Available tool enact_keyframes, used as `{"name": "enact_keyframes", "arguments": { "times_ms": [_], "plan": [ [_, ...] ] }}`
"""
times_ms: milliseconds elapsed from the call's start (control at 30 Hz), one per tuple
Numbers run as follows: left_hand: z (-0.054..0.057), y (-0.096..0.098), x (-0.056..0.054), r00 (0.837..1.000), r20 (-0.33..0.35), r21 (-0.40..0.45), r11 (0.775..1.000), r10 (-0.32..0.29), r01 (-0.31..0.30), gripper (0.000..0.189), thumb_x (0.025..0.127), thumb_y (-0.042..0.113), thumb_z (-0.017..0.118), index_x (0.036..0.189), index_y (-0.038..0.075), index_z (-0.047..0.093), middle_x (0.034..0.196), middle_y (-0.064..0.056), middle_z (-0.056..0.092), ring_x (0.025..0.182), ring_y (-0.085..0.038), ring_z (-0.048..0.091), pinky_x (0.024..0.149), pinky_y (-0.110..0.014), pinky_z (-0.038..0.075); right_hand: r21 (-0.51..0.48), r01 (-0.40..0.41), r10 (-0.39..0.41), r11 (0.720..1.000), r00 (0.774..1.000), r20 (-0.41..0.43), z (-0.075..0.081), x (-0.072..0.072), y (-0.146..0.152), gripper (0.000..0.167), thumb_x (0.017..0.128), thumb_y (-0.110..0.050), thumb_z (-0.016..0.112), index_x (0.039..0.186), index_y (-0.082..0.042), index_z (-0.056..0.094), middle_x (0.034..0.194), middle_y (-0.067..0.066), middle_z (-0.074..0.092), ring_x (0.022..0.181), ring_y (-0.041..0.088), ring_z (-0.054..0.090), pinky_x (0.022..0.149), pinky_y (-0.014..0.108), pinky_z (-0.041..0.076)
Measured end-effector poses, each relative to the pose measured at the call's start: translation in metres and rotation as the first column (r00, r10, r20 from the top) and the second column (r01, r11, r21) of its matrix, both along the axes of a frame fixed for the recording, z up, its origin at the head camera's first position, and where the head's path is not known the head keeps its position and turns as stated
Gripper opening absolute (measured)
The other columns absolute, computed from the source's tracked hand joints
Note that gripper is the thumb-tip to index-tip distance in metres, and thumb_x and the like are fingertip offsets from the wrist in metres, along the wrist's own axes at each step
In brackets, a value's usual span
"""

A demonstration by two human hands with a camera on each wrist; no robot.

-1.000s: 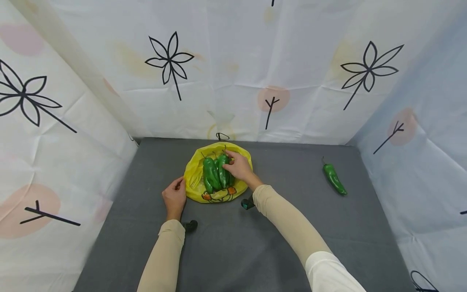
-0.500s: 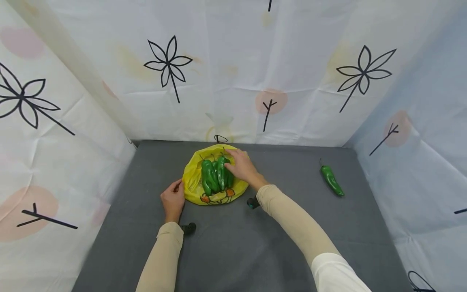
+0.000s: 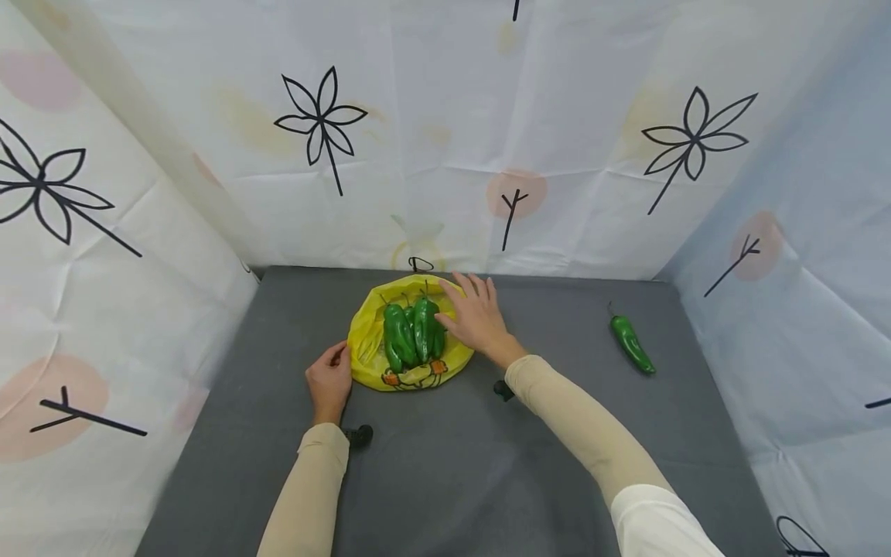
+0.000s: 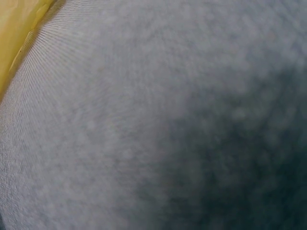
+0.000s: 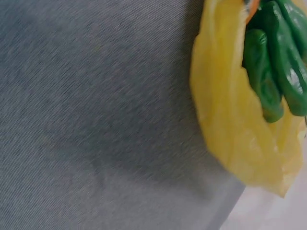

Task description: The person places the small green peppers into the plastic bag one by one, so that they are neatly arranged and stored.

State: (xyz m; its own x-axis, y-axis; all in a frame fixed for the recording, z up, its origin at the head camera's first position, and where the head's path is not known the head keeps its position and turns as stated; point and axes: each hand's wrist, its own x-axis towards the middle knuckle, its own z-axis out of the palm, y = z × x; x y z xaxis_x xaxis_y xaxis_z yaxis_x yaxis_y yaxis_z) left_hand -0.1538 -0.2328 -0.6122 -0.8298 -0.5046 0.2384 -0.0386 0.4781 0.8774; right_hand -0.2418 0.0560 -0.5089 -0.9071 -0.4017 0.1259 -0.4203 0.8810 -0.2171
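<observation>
A yellow plastic bag [image 3: 363, 352] with its rim spread wide lies toward the back of the table. Inside it several green chili peppers [image 3: 400, 333] are bunched side by side, stems pointing away. My left hand [image 3: 329, 384] pinches the bag's left edge between thumb and fingers. Over the bag's right edge, my right hand [image 3: 482, 319] has its fingers spread, and the thumb tip is right beside the rightmost pepper. In the right wrist view the bag wall [image 5: 223, 105] and peppers [image 5: 283, 62] show without the hand. Only a bag corner [image 4: 14, 38] appears in the left wrist view.
A single green chili pepper [image 3: 632, 346] lies on the grey table [image 3: 543, 464], to the right. White printed cloth [image 3: 445, 139] hangs close behind the bag and along both sides. A dark wrist camera [image 3: 359, 437] sticks out from the left wrist.
My right hand has let go of a pepper in the bag, drawn back to the right and spread its fingers. The left hand keeps hold of the bag's edge.
</observation>
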Motion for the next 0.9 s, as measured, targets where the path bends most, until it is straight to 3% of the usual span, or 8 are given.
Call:
{"name": "enact_keyframes", "arguments": {
  "times_ms": [167,367,567,900],
  "plan": [
    [-0.002,0.001,-0.001,1.000,0.002,-0.019,1.000,0.000,0.000,0.021,0.098,0.020,0.070,0.111,0.008,0.080,0.093,-0.014,0.079,0.073,-0.012,0.062,0.064,-0.005,0.040,0.057,0.049,-0.051,0.997,0.998,0.029,-0.005,0.001,0.012,0.073,0.100,-0.063,0.049,0.163,-0.035,0.023,0.173,0.004,0.014,0.159,0.039,0.007,0.122,0.072,-0.002],
    [-0.007,0.000,-0.005,1.000,0.002,-0.031,0.999,0.010,-0.010,0.022,0.098,0.022,0.069,0.112,0.009,0.080,0.093,-0.014,0.078,0.073,-0.012,0.061,0.065,-0.006,0.040,0.098,0.090,-0.092,0.991,0.996,0.017,-0.007,0.001,0.026,0.083,0.095,-0.073,0.047,0.164,-0.037,0.018,0.174,0.007,0.007,0.158,0.045,0.004,0.119,0.076,-0.001],
    [-0.005,-0.001,-0.002,1.000,-0.003,-0.023,1.000,0.008,-0.008,0.020,0.098,0.018,0.069,0.110,0.007,0.080,0.092,-0.016,0.078,0.074,-0.020,0.063,0.064,-0.004,0.038,0.082,0.117,-0.123,0.990,0.989,0.075,-0.013,0.001,0.037,0.091,0.092,-0.077,0.048,0.165,-0.036,0.011,0.174,0.009,-0.003,0.158,0.047,-0.007,0.117,0.078,-0.007],
    [-0.005,0.000,-0.004,1.000,-0.004,-0.025,1.000,0.006,-0.006,0.021,0.098,0.021,0.069,0.110,0.008,0.080,0.091,-0.015,0.078,0.072,-0.013,0.061,0.064,-0.004,0.039,0.091,0.143,-0.152,0.986,0.983,0.102,-0.020,-0.001,0.064,0.094,0.092,-0.080,0.043,0.166,-0.033,0.007,0.174,0.011,-0.006,0.158,0.046,-0.011,0.117,0.077,-0.009]
  ]
}}
